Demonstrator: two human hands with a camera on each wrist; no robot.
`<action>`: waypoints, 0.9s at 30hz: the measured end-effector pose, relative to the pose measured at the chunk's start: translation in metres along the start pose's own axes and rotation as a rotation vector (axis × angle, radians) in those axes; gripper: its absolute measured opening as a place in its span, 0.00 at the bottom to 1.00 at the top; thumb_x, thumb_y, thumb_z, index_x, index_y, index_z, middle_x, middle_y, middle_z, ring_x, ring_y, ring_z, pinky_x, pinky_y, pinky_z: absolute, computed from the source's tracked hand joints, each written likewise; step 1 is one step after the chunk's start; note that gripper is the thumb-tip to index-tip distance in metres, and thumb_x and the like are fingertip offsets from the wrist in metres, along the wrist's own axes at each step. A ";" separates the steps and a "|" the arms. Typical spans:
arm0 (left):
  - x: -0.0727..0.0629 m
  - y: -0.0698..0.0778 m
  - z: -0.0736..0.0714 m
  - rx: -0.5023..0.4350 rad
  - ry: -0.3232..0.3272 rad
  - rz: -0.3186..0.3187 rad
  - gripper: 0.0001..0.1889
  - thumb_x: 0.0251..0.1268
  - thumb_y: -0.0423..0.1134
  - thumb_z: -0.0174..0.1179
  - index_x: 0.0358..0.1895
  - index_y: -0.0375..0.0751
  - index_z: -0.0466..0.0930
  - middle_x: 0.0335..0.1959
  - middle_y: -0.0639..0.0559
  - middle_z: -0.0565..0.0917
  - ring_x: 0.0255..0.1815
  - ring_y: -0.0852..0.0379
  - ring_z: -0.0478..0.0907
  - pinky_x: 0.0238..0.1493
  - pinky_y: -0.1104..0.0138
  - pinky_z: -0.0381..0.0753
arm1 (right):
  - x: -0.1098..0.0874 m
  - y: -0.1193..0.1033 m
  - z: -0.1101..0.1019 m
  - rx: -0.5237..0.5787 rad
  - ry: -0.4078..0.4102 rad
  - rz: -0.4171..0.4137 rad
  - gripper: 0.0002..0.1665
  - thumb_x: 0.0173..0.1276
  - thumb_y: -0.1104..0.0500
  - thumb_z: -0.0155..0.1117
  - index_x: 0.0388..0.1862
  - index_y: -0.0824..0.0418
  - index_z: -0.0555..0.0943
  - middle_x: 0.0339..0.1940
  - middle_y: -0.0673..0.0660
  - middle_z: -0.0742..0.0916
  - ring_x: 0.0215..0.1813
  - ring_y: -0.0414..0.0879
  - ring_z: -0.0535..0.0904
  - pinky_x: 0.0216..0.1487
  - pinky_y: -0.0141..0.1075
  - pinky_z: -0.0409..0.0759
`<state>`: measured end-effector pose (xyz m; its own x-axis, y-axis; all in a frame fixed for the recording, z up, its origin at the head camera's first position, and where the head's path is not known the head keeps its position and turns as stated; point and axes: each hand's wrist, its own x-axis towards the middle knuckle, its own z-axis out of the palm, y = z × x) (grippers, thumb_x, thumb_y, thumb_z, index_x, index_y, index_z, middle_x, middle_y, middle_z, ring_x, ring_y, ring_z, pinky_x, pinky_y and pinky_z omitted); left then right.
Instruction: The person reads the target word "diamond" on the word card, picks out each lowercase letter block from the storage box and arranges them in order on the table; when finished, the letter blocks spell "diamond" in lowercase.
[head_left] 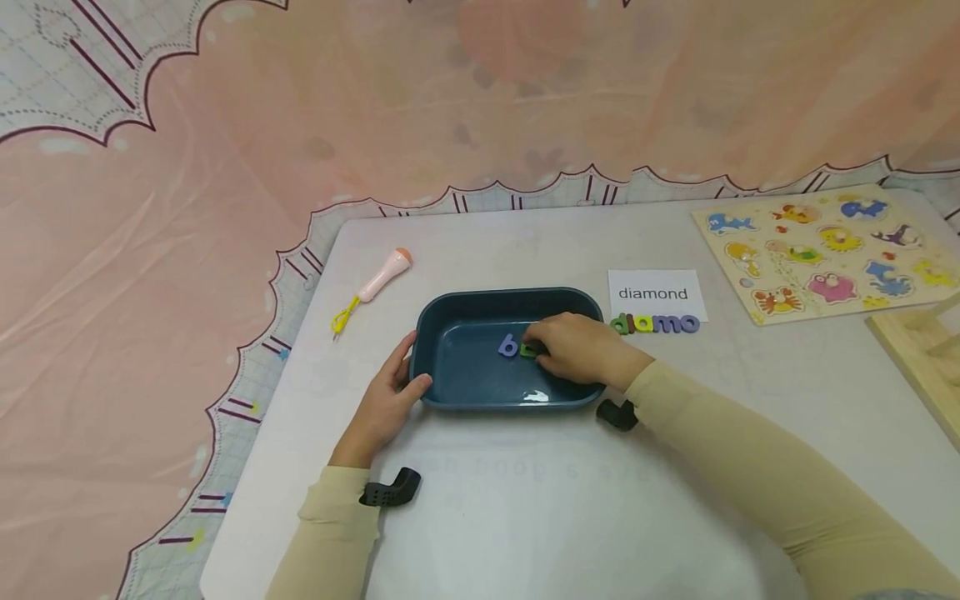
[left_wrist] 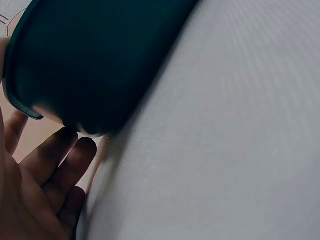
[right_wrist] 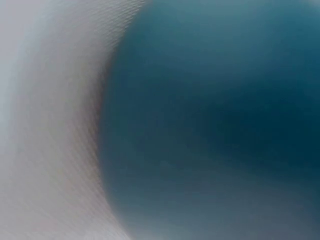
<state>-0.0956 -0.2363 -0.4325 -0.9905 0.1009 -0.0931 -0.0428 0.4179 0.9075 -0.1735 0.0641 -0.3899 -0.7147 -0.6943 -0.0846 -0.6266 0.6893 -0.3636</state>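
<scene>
A dark blue rectangular tray (head_left: pixel 465 375) lies on the white table. At its left end my left hand (head_left: pixel 381 408) holds the tray, thumb at the rim and fingers along the outer wall; in the left wrist view those fingers (left_wrist: pixel 67 160) touch the wall. My right hand (head_left: pixel 588 346) reaches over the right rim into the tray, thumb and fingers around a green letter (head_left: pixel 527 351), partly hidden. Beside it on the tray floor is a purple letter (head_left: pixel 507 345), shaped like b or 6. The right wrist view shows only the blurred tray wall (right_wrist: pixel 160 130).
A white card (head_left: pixel 652 287) printed "diamond" lies right of the tray. Colored letters (head_left: pixel 654 323) spelling "diamo" line its lower edge. A sea-animal puzzle board (head_left: pixel 832 250) and a wooden frame (head_left: pixel 918 358) are at right. A pink-and-yellow tool (head_left: pixel 382 277) lies at upper left.
</scene>
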 end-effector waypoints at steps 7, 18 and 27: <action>0.001 -0.001 0.000 0.007 0.001 0.009 0.37 0.76 0.39 0.56 0.81 0.48 0.49 0.73 0.34 0.65 0.73 0.41 0.65 0.71 0.46 0.59 | 0.001 0.001 0.000 0.017 -0.012 -0.018 0.20 0.71 0.60 0.63 0.61 0.62 0.81 0.58 0.58 0.85 0.60 0.53 0.80 0.62 0.48 0.75; 0.001 -0.001 0.001 0.007 0.005 0.008 0.37 0.75 0.39 0.57 0.81 0.48 0.49 0.72 0.33 0.67 0.72 0.41 0.66 0.70 0.46 0.61 | 0.001 0.000 0.001 -0.041 -0.022 -0.003 0.21 0.71 0.59 0.64 0.61 0.61 0.81 0.57 0.56 0.86 0.59 0.52 0.81 0.63 0.48 0.75; 0.001 -0.002 0.001 -0.009 0.011 0.021 0.37 0.74 0.37 0.58 0.81 0.47 0.50 0.71 0.33 0.68 0.71 0.40 0.68 0.70 0.46 0.61 | 0.003 -0.001 0.002 -0.112 -0.046 -0.002 0.21 0.71 0.57 0.66 0.61 0.59 0.82 0.56 0.54 0.86 0.56 0.50 0.82 0.61 0.48 0.76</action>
<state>-0.0959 -0.2364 -0.4351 -0.9926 0.0998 -0.0694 -0.0229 0.4076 0.9129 -0.1740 0.0611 -0.3916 -0.6998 -0.7029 -0.1277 -0.6607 0.7047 -0.2586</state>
